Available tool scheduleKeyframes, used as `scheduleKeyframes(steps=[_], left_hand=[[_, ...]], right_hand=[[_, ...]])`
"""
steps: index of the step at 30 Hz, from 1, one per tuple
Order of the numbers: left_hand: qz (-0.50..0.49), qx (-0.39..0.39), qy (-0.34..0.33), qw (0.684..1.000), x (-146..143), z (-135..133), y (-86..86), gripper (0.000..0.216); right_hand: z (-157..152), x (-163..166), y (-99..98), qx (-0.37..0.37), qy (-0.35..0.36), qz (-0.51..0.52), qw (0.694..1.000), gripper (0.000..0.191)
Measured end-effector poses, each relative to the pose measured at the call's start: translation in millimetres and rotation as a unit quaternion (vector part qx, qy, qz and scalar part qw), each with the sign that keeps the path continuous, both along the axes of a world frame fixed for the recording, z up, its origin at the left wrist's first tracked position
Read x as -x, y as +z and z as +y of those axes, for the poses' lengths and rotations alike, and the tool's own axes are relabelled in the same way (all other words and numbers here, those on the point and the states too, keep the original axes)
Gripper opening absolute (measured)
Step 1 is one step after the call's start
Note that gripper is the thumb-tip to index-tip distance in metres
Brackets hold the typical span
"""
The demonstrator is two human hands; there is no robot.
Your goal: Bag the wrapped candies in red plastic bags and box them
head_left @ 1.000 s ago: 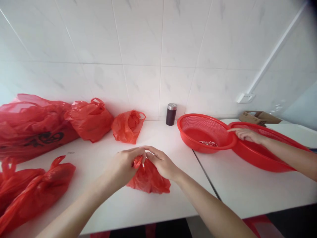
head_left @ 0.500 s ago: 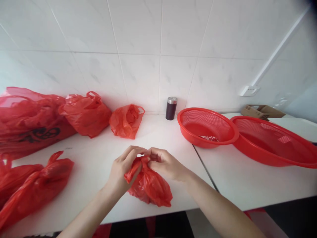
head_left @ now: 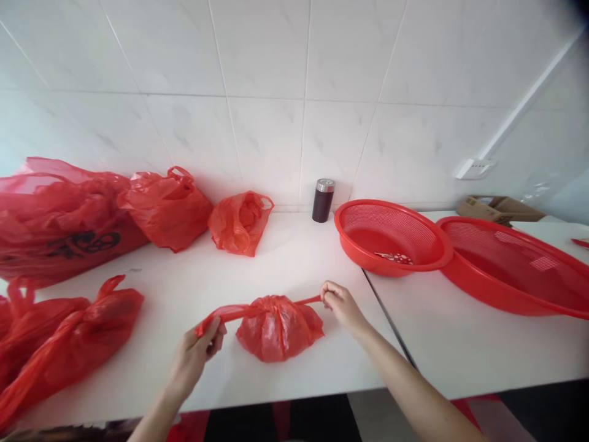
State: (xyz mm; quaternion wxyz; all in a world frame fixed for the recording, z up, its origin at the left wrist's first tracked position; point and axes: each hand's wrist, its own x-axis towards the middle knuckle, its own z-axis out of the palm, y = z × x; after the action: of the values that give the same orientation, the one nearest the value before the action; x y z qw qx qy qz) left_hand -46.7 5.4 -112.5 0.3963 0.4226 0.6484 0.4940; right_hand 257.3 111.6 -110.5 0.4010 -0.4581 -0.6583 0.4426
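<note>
A small red plastic bag [head_left: 280,334] with bulging contents sits on the white table [head_left: 294,264] in front of me. My left hand [head_left: 196,350] is closed round one of its handles, stretched out to the left. On the other side, my right hand [head_left: 339,305] pinches the opposite handle, drawn taut to the right. The bag's neck is gathered between the two handles. What lies inside the bag cannot be made out.
At left lie tied red bags [head_left: 103,325]; behind stand a large red bag [head_left: 69,227], a medium one [head_left: 168,209] and a smaller one [head_left: 242,224]. A dark tumbler [head_left: 323,202], red baskets [head_left: 393,268] [head_left: 506,294] and a cardboard box [head_left: 501,210] stand toward the right.
My hands were close together at the bag's neck; now they have moved apart, left and right, pulling the handles out tight. The view has shifted slightly.
</note>
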Motion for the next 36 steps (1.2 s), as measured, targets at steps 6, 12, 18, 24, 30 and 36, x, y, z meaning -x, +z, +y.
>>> scheduleKeyframes(steps=[6,12,18,24,30,36], left_hand=[[0.066,-0.012,0.032,0.997,-11,7,-13.3,0.047],[0.237,-0.108,-0.184,0.948,-49,35,-9.6,0.027],[0.286,-0.085,-0.153,0.942,-53,44,-15.6,0.036],[0.329,-0.012,-0.103,0.939,-55,60,-22.8,0.054],[0.332,0.022,-0.091,0.938,-58,81,-26.9,0.050],[0.325,0.006,-0.089,0.941,-57,81,-23.2,0.053]], right_hand=[[-1,7,-8.7,-0.064,-0.037,-0.057,0.996,0.016],[-26,38,-0.3,-0.131,0.056,-0.246,0.959,0.026],[-22,26,7.8,-0.105,0.065,-0.234,0.964,0.034],[-10,25,-3.3,-0.087,0.073,-0.199,0.973,0.032],[7,32,-37.8,-0.109,0.034,-0.213,0.970,0.036],[11,26,-39.4,-0.200,0.002,-0.305,0.931,0.025]])
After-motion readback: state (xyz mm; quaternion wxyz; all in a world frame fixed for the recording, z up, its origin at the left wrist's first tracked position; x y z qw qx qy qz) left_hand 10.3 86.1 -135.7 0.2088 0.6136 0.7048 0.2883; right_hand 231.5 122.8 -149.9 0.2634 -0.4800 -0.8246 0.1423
